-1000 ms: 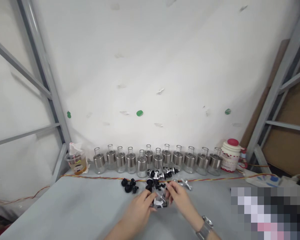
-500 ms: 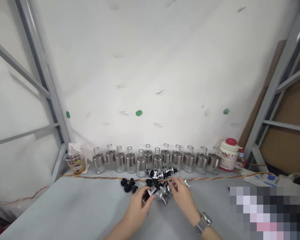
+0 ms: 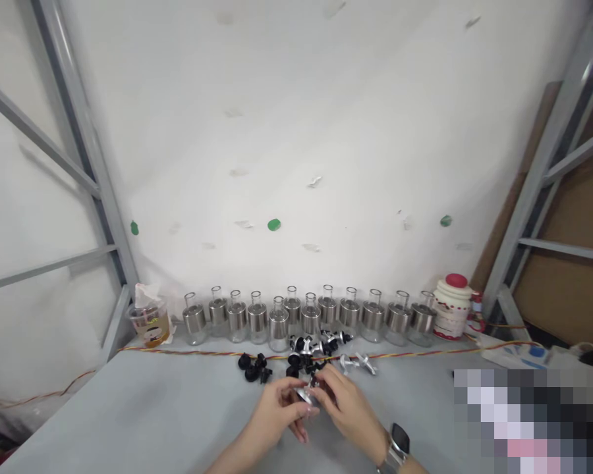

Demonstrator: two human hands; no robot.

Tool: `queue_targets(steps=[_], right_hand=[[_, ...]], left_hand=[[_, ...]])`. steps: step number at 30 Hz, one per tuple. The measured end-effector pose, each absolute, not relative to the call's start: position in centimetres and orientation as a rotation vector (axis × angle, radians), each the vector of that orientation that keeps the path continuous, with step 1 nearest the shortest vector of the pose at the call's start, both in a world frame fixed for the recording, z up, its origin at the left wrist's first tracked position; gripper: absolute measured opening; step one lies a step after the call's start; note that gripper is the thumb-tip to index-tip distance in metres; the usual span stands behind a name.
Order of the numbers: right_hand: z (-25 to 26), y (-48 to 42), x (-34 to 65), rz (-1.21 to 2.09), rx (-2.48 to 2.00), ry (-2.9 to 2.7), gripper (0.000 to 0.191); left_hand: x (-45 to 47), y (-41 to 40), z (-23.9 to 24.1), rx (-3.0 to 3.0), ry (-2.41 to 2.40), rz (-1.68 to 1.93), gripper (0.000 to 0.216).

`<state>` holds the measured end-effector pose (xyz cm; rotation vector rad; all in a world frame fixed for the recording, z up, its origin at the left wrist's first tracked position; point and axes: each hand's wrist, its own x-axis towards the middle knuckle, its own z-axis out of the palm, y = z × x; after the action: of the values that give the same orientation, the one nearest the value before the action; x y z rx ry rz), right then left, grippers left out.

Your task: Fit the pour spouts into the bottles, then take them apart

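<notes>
My left hand [image 3: 277,407] is closed around a silver pour spout [image 3: 305,395], partly covered by the fingers. My right hand [image 3: 346,403] meets it from the right, thumb and fingertips pinched on the same spout, with a small dark part showing between the fingertips. Just beyond the hands lies a loose heap of black and silver pour spouts [image 3: 304,359]. A few black stoppers [image 3: 252,367] sit to the left of the heap, and clear-and-silver spouts [image 3: 363,363] lie to its right.
Glass bottles [image 3: 279,324] with metal sleeves stand in a row along the wall. A plastic cup [image 3: 151,326] is at the left end, a cream jar [image 3: 452,309] with a red lid at the right. A twisted cord [image 3: 415,354] crosses the grey table [image 3: 143,401]; a power strip [image 3: 514,352] lies far right.
My right hand has moved left from the heap to meet my left hand. My left hand has shifted slightly right with the spout, and both now touch it in front of the heap.
</notes>
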<state>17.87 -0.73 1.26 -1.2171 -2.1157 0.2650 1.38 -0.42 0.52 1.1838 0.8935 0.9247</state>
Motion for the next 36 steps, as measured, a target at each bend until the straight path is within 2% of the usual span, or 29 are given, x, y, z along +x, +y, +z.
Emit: queue_targets(steps=[5,10,19,28,32,36], right_hand=[[1.5,-1.1,17.8,-0.031,-1.221,-2.225,0.013],[1.7,-1.5,17.5,-0.164,-1.227,-2.235,0.014],[0.8,-1.3,17.2,-0.307,-1.200,-2.250,0.029],[0.1,-1.2,16.9,0.072,-1.211,-2.156,0.027],[0.2,-0.4,17.3,0.430,-1.295,-1.750,0.040],[0.6,1.2,19.1,0.372,-1.350,-1.533,0.041]], left_hand=[[1.6,-0.8,0.9,1.235,0.853,0.830,0.028],[1.2,-1.0,1.4,1.267,0.797,0.730,0.029],[1.5,-1.0,1.2,1.247,0.826,0.735,0.031],[1.8,-0.9,1.3,1.184,0.894,0.721,0.038],[1.6,-1.2,1.4,1.222,0.860,0.700,0.036],[1.8,-0.9,0.8,1.211,0.882,0.726,0.039]])
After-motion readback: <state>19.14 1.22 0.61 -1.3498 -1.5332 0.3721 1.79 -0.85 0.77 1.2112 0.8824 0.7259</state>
